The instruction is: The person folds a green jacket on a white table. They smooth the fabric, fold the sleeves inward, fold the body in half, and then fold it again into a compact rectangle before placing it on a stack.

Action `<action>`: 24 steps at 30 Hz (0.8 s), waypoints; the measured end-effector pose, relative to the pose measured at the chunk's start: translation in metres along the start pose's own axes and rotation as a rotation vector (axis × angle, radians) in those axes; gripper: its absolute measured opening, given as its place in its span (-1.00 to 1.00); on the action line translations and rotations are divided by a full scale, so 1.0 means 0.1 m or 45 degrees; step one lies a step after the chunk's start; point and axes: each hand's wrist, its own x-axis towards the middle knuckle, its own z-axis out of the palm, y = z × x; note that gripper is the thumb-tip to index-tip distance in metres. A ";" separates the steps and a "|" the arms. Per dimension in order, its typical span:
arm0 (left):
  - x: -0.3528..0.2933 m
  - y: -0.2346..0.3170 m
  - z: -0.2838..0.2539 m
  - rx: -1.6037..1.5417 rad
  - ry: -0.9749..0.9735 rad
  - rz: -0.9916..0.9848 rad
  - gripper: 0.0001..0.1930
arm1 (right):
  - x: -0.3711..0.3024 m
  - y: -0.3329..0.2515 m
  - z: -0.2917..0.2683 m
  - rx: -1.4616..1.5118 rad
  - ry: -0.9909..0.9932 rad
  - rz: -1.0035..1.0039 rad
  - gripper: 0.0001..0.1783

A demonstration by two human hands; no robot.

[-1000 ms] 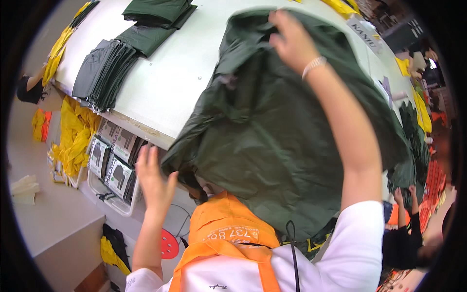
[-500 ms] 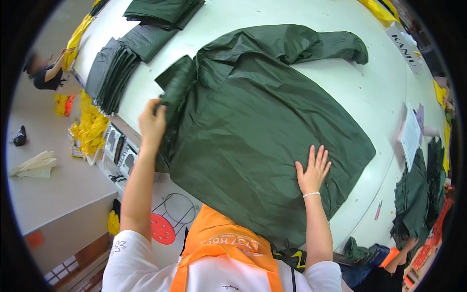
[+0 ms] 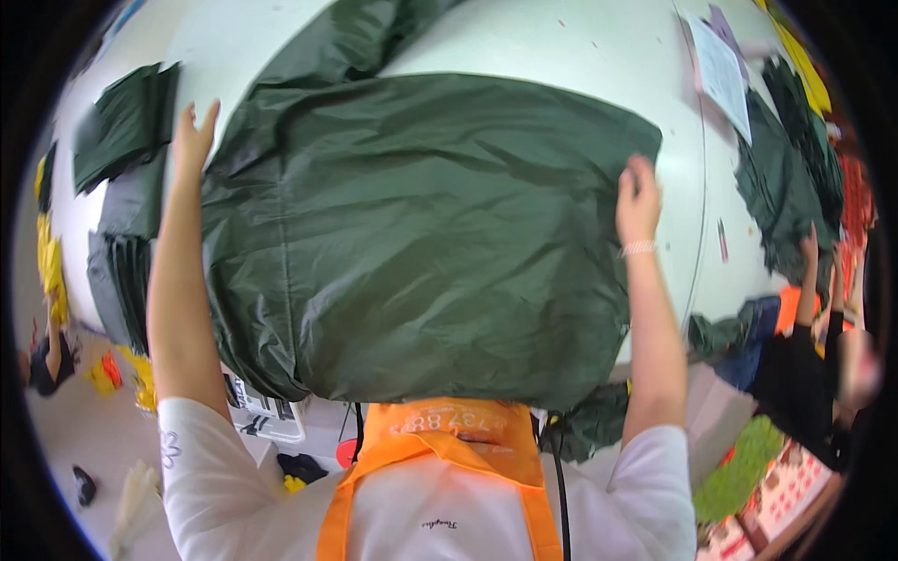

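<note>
A dark green raincoat-like garment (image 3: 440,215) lies spread on the white table, its near edge hanging toward my orange apron. My left hand (image 3: 195,140) is over the table just past the garment's left edge, thumb and fingers apart, holding nothing. At the garment's right edge is my right hand (image 3: 639,208), its fingers slightly bent and the thumb apart from them. A sleeve (image 3: 351,42) stretches away toward the far side.
Folded dark green garments (image 3: 126,122) are stacked at the left of the white table (image 3: 552,42). Toward the right are a paper sheet (image 3: 718,79), a pen (image 3: 722,240) and loose green garments (image 3: 781,187). A person in black (image 3: 795,383) works at the right.
The garment has been turned and shifted left, its sleeve now at the upper left. My left hand has let go of the rolled part; my right hand has moved up to the right edge.
</note>
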 end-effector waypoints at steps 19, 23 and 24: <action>0.98 1.44 -0.18 -1.187 -1.344 -0.213 -0.62 | 1.18 0.95 -0.97 1.244 -0.438 1.323 -0.66; 1.54 0.97 -0.37 -1.509 -0.803 -0.419 -0.60 | 1.02 1.12 -1.23 1.230 -0.352 1.140 -0.63; 1.54 0.96 -0.38 -1.224 -0.571 -0.485 -0.58 | 1.04 1.13 -1.23 1.229 -0.331 1.111 -0.62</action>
